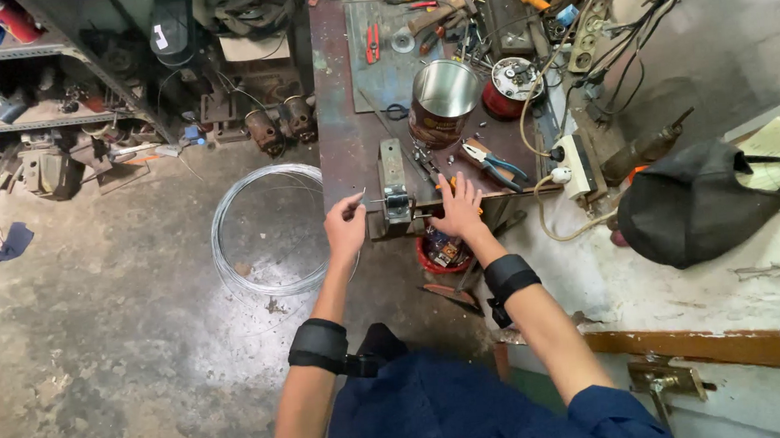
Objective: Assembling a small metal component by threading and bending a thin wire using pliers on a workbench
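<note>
Head view, looking down at a workbench (348, 149) with a dark, stained top. Left hand (346, 228): hovering just off the bench's near-left corner, fingers pinching together on a thin grey wire (363, 200) that is running level toward a small metal vise (394, 191). Vise: grey, upright, sitting at the bench's near edge, the wire reaching its left side. Right hand (458, 209): lying flat with fingers spread apart on the near edge, just right of the vise, gripping nothing that shows. Pliers (493, 162) with blue handles: lying near the right hand, toward the bench's right edge. Shiny metal can (443, 101): standing mid-bench behind the vise. Coil of wire (267, 229): resting on the concrete floor, left of the bench.
</note>
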